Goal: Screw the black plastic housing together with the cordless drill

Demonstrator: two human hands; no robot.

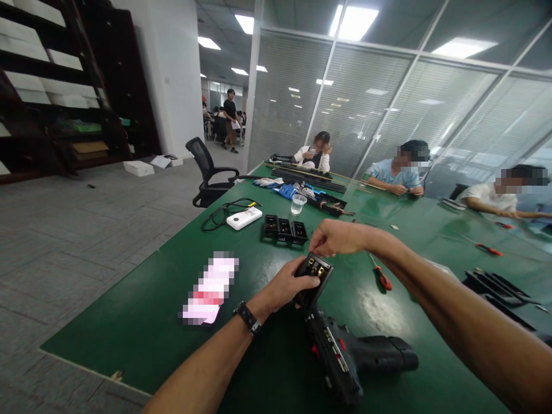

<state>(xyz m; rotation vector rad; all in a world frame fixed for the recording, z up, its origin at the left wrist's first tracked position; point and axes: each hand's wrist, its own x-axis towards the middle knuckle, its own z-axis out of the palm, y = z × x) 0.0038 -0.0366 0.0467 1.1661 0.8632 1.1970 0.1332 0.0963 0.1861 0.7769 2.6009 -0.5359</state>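
My left hand (280, 287) is closed around a small black plastic box (314, 293) with brass-coloured metal parts inside, its thumb resting over the front. The box is tilted above the green table. My right hand (333, 238) is at the box's upper edge with its fingers pinched together; whatever sits between them is hidden. Just below the box a black cordless drill (336, 351) with red buttons lies on its side. Similar black boxes (284, 230) stand in a row beyond my hands. To the right lies a screwdriver (383, 279) with a red and black handle.
A phone (209, 290) lies on the green table (142, 322) at left. Behind it are a white power bank (244, 218) with a black cable, a clear cup (298, 204) and blue gloves (287, 191). Several people sit across the table. An office chair (207, 167) stands beyond the left edge.
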